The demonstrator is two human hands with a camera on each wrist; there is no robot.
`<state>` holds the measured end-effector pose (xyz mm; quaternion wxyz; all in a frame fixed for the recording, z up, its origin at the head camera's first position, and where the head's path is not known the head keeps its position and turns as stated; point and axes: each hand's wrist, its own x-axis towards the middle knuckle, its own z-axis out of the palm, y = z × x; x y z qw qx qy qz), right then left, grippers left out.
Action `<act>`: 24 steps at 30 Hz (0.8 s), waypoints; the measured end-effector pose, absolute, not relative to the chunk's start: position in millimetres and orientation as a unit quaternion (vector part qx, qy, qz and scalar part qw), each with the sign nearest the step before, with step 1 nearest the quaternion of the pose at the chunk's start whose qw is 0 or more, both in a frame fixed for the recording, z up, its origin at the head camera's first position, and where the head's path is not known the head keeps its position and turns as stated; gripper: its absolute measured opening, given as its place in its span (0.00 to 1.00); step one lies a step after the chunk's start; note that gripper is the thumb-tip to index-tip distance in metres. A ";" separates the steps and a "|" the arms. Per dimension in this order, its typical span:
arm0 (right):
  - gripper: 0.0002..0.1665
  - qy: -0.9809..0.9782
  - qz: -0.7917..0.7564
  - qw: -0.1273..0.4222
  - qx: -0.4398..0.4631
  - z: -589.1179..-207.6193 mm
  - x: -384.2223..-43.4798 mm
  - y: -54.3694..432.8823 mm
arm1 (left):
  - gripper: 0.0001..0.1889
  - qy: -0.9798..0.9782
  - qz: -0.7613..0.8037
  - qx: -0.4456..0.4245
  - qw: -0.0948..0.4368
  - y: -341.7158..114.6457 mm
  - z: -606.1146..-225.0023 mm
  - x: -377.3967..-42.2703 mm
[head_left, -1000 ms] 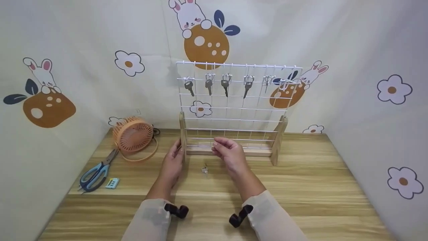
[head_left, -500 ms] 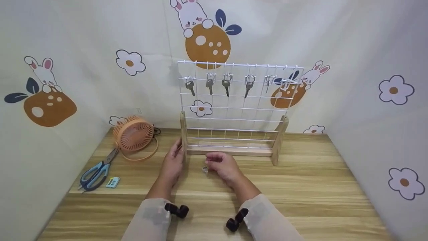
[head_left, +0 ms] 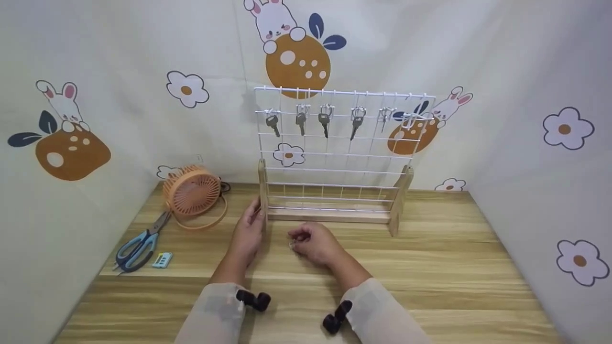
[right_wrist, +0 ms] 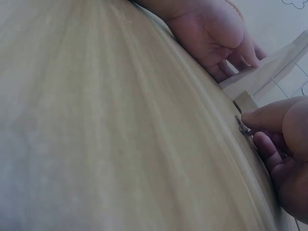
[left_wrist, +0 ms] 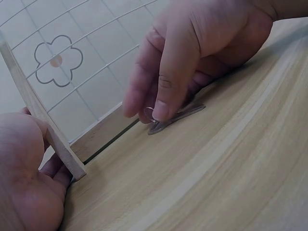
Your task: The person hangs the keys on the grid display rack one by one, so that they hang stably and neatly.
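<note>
A white wire rack on a wooden stand [head_left: 330, 217] stands at the back of the table. My left hand [head_left: 247, 234] grips the stand's left leg [left_wrist: 53, 130], with fingers on both sides of the wood. My right hand [head_left: 315, 246] is low over the table in front of the rack. Its thumb and fingers pinch the ring of a metal key [left_wrist: 175, 120], whose blade lies at the tabletop in the left wrist view. In the head view the fingers hide most of this key. Several keys [head_left: 325, 125] hang on hooks along the rack's upper part.
To the left are an orange fan [head_left: 195, 193], scissors with blue handles [head_left: 136, 251] and a small light-blue item [head_left: 163, 260]. A white hook [head_left: 409, 120] at the rack's upper right bears no key. Patterned cloth walls [head_left: 215, 134] enclose the table.
My right hand has come down from in front of the rack's lower wires to the key on the table and taken hold of its ring. The left hand stays at the leg.
</note>
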<state>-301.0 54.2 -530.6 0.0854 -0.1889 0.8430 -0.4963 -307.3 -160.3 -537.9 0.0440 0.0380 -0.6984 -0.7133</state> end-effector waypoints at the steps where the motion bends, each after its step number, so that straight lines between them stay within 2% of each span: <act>1: 0.14 0.846 -0.491 0.083 -0.192 -530.7 -300.8 54.2 | 0.29 -0.698 -0.714 0.038 0.045 -160.2 -538.3 -307.1; 7: 0.08 0.856 -0.476 0.068 -0.187 -529.9 -299.4 54.6 | 0.29 -0.698 -0.714 0.034 0.050 -159.9 -537.6 -305.4; 14: 0.08 0.828 -0.540 0.057 -0.143 -525.4 -302.5 61.1 | 0.29 -0.707 -0.705 0.035 0.047 -159.9 -537.7 -306.0; 19: 0.14 0.759 -0.642 0.033 -0.099 -499.3 -305.6 73.0 | 0.29 -0.714 -0.698 0.033 0.045 -161.6 -537.6 -307.0; 24: 0.13 0.693 -0.717 0.011 -0.080 -462.4 -300.2 90.6 | 0.29 -0.715 -0.696 0.039 0.042 -161.7 -537.6 -307.7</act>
